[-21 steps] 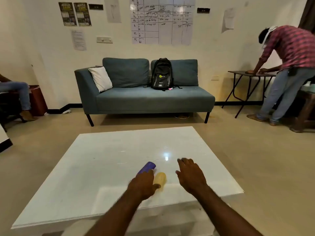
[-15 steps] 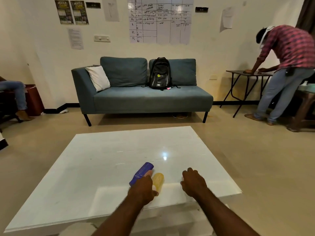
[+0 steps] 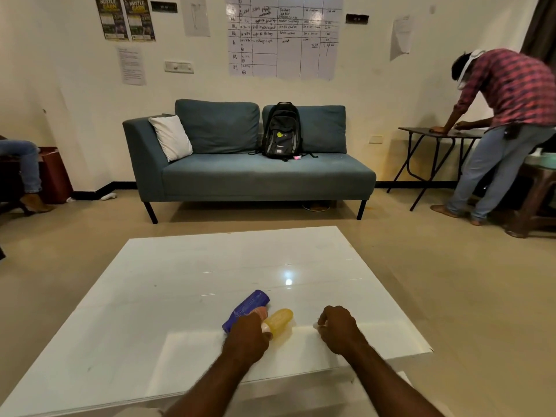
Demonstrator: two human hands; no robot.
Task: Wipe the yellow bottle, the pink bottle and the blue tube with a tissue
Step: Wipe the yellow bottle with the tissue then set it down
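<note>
Fingers (image 3: 326, 315) of the right hand (image 3: 338, 329) pinch a white tissue (image 3: 316, 325) on the white table (image 3: 180, 281). The left hand (image 3: 246, 340) curls round the pink bottle (image 3: 261, 313), which lies between the blue tube (image 3: 246, 307) and the yellow bottle (image 3: 280, 319).

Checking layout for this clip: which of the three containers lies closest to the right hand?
The yellow bottle: it lies rightmost, toward the right hand pinching a tissue; the pink bottle, under the left hand, and blue tube lie farther left.
</note>
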